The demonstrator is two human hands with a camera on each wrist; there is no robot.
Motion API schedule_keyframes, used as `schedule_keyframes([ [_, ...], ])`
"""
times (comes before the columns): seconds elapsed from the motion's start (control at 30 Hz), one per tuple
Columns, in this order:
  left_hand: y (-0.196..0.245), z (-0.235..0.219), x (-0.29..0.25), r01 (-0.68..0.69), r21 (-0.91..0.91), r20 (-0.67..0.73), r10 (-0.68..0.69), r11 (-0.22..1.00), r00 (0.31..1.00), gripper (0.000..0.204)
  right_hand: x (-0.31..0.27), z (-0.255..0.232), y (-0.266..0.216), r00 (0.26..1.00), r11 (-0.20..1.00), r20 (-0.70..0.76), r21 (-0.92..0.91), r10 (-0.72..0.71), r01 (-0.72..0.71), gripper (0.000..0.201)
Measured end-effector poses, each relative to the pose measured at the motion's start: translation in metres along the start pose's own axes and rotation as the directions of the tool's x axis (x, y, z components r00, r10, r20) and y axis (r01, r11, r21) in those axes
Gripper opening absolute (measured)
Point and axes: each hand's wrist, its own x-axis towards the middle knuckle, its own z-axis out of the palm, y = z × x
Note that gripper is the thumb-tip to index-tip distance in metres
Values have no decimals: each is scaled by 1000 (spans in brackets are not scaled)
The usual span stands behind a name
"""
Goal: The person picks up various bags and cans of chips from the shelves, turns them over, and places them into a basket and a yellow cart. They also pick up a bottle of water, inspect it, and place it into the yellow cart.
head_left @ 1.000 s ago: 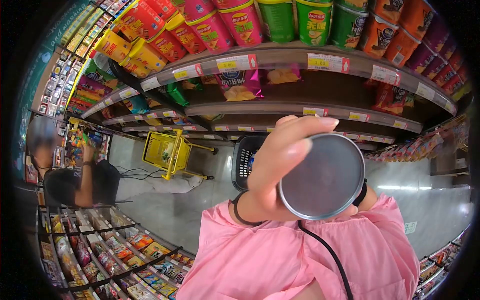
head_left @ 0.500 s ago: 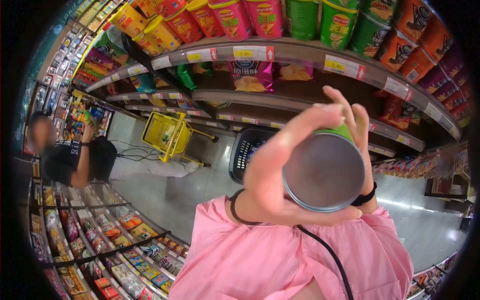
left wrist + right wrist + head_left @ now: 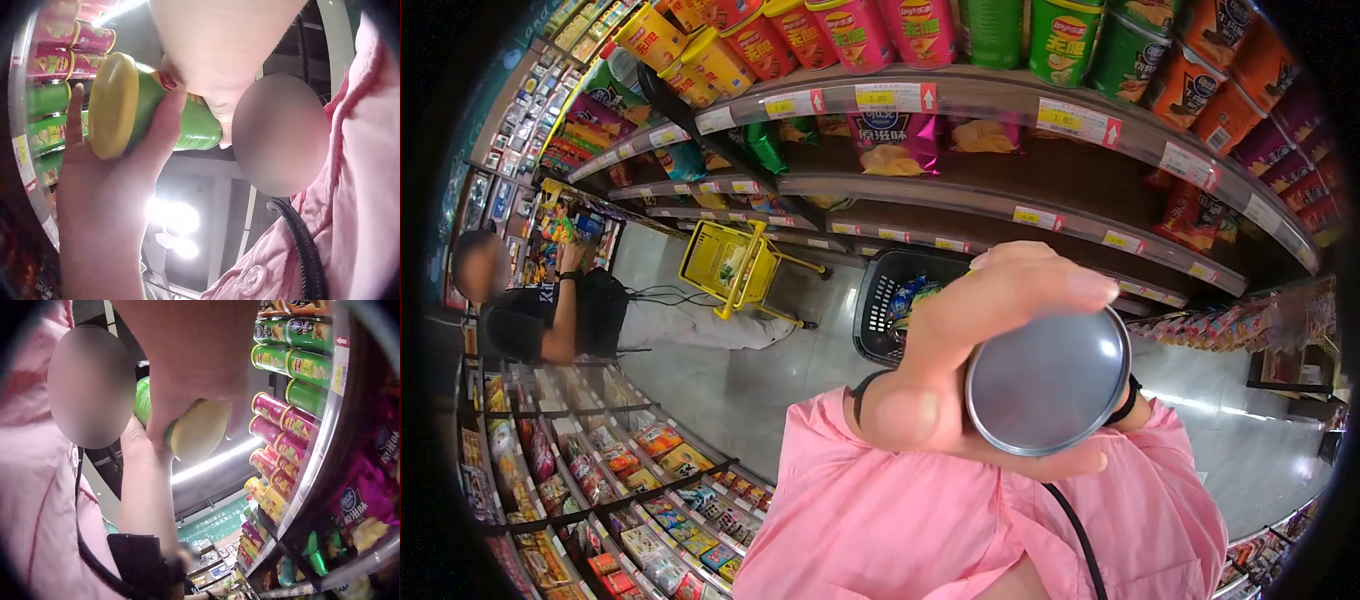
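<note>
A green Lay's chip can (image 3: 1050, 385) is held up before my chest, its grey metal bottom facing the head camera. My left hand (image 3: 955, 350) grips it round the bottom end, forefinger bent over the rim and thumb to the side. In the left wrist view the can's yellow lid (image 3: 114, 106) points toward the shelf. My right hand (image 3: 112, 194) wraps the lid end there, thumb along the green side. The right wrist view shows the lid (image 3: 200, 431) close under the right hand's fingers. In the head view the can hides most of the right hand.
A shelf edge (image 3: 990, 95) carries rows of chip cans ahead, with bags on lower shelves. A dark basket (image 3: 880, 315) with packets stands on the floor below. Further left are a yellow cart (image 3: 725, 270) and a person (image 3: 550, 315). Snack racks (image 3: 620, 480) line the lower left.
Half a second ago the right hand's fingers showed behind the can; now they are hidden in the head view. The left fingers have shifted over the can's rim. The head view has swung slightly.
</note>
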Motion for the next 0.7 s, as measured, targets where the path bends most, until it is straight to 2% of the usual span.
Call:
schedule_keyframes([
  [0.07,1,-4,-1,23,18,51,-24,1000,998,93,-6,5,7,993,993,-70,-74,-97,92,49],
  [0.17,4,-7,-2,92,46,119,-97,995,988,90,2,-5,-18,999,985,-37,-168,36,-41,48],
  [0.23,4,-6,-3,120,40,134,-124,992,983,89,-3,-12,-17,998,971,5,-235,56,-53,48],
  [0.33,0,6,-9,181,-18,63,-179,983,982,90,-9,-18,-11,1000,958,0,-286,24,-23,46],
  [0.37,2,12,-13,235,-51,14,-234,971,972,90,-10,-18,-11,1000,957,-22,-291,8,-14,46],
  [0.43,3,14,-15,300,-45,3,-300,953,954,92,-13,-17,-11,998,952,-58,-305,-20,1,45],
  [0.5,7,8,-14,346,33,85,-348,938,934,91,-2,-14,-20,995,947,-89,-319,-51,20,44],
  [0.57,13,3,-10,419,110,190,-432,902,882,89,0,-12,-25,990,941,-115,-335,-84,41,43],
  [0.67,24,-6,10,497,312,397,-587,809,706,82,-13,-14,-23,981,932,-121,-350,-149,98,41],
  [0.7,23,-7,5,461,267,402,-532,846,745,85,-12,-14,-25,978,928,-112,-350,-177,128,40],
])
